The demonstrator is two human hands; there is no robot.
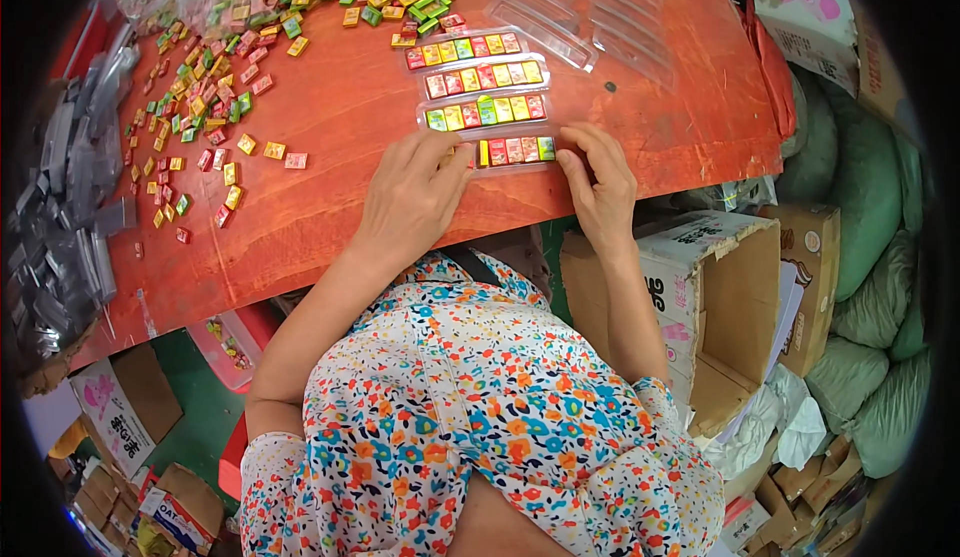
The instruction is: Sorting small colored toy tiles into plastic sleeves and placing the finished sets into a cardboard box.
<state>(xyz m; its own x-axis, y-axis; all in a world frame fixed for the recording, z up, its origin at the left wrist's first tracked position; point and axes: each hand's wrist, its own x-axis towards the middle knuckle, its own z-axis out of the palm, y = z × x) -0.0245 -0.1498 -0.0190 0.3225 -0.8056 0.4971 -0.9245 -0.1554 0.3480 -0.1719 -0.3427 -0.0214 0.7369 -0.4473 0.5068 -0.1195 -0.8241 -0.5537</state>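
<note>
Left hand (415, 192) and right hand (600, 187) both rested on the big orange-red wooden tabletop (340, 117), fingers pinching the two ends of a narrow clear plastic tray filled with small coloured wrapped candy squares (512, 151), so it sat right between them. Just beyond the hands, three more filled clear trays (480, 80) were lined up side by side. Further out past the right hand lay empty clear trays (590, 17). Off to the left, loose little candy squares (200, 107) were scattered all over.

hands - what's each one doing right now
Left hand: fingers on the left end of the nearest candy tray.
Right hand: fingertips on its right end.
</note>
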